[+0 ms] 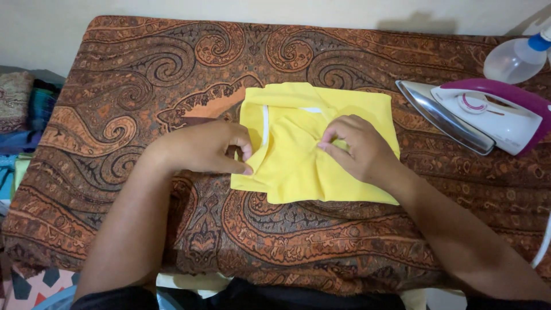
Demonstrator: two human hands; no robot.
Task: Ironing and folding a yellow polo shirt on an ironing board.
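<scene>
Folded yellow garment in the middle of the frame, a little to the right of centre, lying flat on a brown and orange paisley cloth that covers the whole work surface. Thin white trim visible along one inner edge of the garment, near its left side, and a short white strip near the top fold. Left hand at the left edge of the garment, fingers curled in narrow, fingertips pinching the yellow fabric at the lower left fold. Right hand resting on top of the garment, right of its centre, fingers bent and close together, thumb and forefinger nipping a small pleat of the fabric. Both forearms coming up from the bottom of the frame, bare. White and purple electric iron at the right of the frame, well apart from the garment, tipped on its side with the shiny metal soleplate turned toward the garment. Clear spray bottle with blue collar in the upper right corner, just behind the iron. White cord at the right edge, lower down. Pile of coloured textiles at the left edge of the frame, beside the surface. Pale wall along the top.
</scene>
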